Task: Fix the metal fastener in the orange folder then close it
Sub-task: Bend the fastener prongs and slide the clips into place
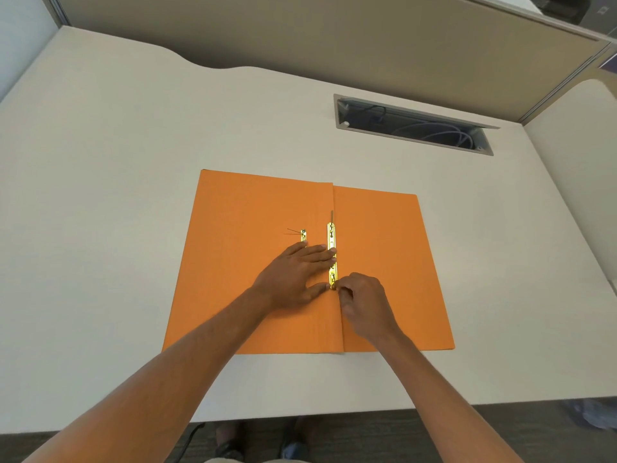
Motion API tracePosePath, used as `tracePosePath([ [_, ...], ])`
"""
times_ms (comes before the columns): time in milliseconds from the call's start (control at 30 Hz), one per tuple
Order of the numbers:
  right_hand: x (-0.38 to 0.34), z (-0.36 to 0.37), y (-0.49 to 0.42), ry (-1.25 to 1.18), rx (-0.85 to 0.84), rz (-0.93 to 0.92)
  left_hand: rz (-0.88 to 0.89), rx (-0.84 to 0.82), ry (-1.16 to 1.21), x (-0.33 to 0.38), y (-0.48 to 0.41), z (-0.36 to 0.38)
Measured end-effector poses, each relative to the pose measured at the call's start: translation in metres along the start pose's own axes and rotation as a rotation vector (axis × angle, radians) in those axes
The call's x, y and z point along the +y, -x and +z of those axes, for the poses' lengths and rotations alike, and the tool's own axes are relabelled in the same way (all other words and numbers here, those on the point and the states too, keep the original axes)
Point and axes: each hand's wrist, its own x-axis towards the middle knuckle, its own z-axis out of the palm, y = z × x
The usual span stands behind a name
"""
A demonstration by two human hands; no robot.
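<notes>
The left hand (pixel 293 272) lies flat and open at the centre of the frame, palm down on the orange folder (pixel 253 289), its fingers spread and reaching rightward so that the fingertips (pixel 329 252) press on the middle of the metal fastener (pixel 332 255). Its thumb points toward the lower end of that strip. The right hand (pixel 364 302), just right of centre, is curled nearly closed, with thumb and forefinger pinched together at the lower end of the fastener; whether they grip a prong or only press on it cannot be told.

The fastener is a long gold-coloured bar lying along the folder's centre crease, with a thin prong sticking out past its upper end. Left of it, on the folder's left leaf, a second, shorter gold metal piece (pixel 303 235) lies apart from the bar, a thin wire-like prong jutting from its upper end; the left hand's fingers cover its lower part.

The folder lies open and flat in the middle of the frame on a pale counter (pixel 117 195). In the upper right of the frame a rectangular cable slot (pixel 414 125) is cut into the counter, with cables visible inside. A beige partition wall (pixel 300 31) runs across the top of the frame. At the bottom edge, dark floor and the person's feet (pixel 230 442) show below the counter's edge.
</notes>
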Motion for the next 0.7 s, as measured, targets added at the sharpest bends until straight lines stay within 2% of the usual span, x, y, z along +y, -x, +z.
tracePosePath([
  [267,-0.007,0.003,-0.002,-0.177,0.118,0.124,-0.007,0.004,0.011,0.0,0.0,0.001],
  [567,-0.006,0.005,-0.002,-0.021,0.042,0.084,-0.004,0.013,0.019,-0.001,0.0,0.003],
  [700,-0.006,0.006,0.0,-0.046,0.042,0.094,-0.005,0.009,0.023,-0.001,0.0,0.002],
])
